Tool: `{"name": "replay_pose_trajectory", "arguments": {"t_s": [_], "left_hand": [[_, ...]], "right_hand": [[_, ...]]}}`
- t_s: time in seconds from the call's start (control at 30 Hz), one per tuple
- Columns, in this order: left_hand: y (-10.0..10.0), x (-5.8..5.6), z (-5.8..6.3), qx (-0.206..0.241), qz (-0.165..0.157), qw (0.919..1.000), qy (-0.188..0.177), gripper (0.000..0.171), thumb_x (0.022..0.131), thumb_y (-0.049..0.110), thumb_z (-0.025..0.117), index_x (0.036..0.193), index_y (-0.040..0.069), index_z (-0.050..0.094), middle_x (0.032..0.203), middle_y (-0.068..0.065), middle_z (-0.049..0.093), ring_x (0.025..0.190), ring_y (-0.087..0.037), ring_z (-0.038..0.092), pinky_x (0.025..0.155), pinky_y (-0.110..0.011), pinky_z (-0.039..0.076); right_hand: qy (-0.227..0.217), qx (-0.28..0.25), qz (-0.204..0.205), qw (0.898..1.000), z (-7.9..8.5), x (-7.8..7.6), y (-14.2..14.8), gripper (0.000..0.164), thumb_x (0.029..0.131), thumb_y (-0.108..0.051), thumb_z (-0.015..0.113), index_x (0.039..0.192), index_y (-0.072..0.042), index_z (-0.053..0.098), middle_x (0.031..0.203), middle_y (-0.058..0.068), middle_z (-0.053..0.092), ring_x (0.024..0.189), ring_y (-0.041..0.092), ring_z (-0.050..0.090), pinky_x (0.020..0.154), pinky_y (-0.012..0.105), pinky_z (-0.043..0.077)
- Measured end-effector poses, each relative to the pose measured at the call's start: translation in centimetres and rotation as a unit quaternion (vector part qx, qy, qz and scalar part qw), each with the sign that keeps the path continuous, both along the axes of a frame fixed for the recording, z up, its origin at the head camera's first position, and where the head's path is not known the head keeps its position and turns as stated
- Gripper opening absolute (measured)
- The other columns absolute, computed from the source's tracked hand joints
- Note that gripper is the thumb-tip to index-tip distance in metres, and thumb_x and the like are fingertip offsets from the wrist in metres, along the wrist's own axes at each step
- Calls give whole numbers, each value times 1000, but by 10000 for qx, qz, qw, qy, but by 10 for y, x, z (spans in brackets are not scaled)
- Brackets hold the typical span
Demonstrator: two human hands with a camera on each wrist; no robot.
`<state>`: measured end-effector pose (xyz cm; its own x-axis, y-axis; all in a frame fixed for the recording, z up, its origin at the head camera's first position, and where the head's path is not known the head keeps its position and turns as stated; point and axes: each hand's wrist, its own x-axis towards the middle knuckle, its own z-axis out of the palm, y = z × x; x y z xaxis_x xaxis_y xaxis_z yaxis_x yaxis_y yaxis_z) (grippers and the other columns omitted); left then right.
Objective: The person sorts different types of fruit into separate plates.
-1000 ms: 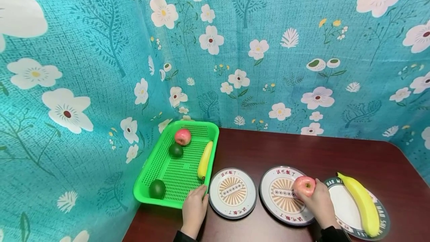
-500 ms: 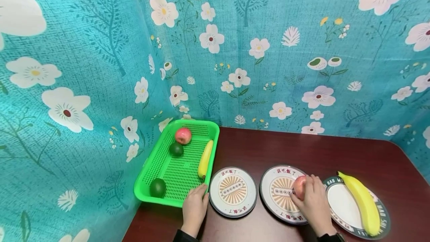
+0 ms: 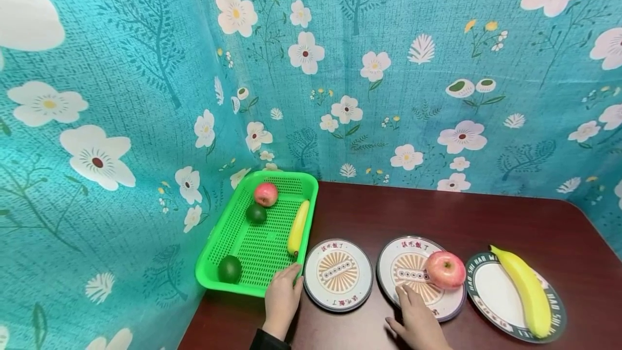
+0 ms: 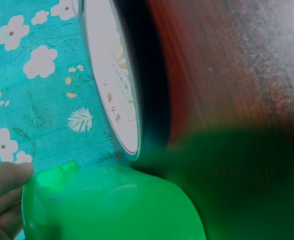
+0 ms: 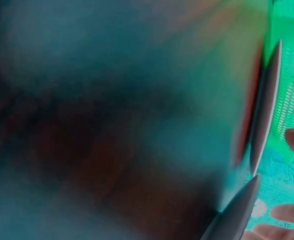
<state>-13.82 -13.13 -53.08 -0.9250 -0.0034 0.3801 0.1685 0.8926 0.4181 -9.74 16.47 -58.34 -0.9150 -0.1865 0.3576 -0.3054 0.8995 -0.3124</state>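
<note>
My left hand (image 3: 282,300) holds the near right corner of the green basket (image 3: 243,288); in the left wrist view its fingers (image 4: 7,180) meet the rim. My right hand (image 3: 419,324) is over the front edge of the middle plate (image 3: 389,263), fingers loosely spread, holding nothing. A red apple (image 3: 446,270) sits on that plate's right side, apart from the hand. In the right wrist view the fingers (image 5: 289,212) show beside tilted-looking plate edges, and much of that view is blurred.
Inside the basket lie another apple (image 3: 265,194), two dark green round fruits, one an avocado-like one (image 3: 256,213), and a banana (image 3: 298,228). A small plate (image 3: 337,302) stands beside it. At right, a green-rimmed plate (image 3: 495,296) bears a large banana (image 3: 527,293). Floral cloth hangs behind.
My right hand has let go of the apple, leaving it on the middle plate, and has drawn back to the left and toward me. The left hand stays at the basket.
</note>
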Motion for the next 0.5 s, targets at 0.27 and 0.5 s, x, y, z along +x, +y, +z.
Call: {"name": "replay_pose_trajectory", "arguments": {"t_s": [0.27,0.5], "left_hand": [[-10,-11,16,333,-423,9983,-209,23,79,7,83,100,-1,76,96,-15,74,86,-31,71,72,-42,59],[-30,-51,63,440,-846,9954,101,19,84,7,77,99,-4,75,93,-18,73,82,-33,70,70,-45,58]], "right_hand": [[-674,237,-223,9972,1,9,-5,49,68,-25,87,102,3,66,99,14,65,92,33,64,79,48,56],[-713,295,-288,9966,1,11,-8,39,68,-25,86,93,-3,66,91,8,65,86,30,63,75,46,55]]}}
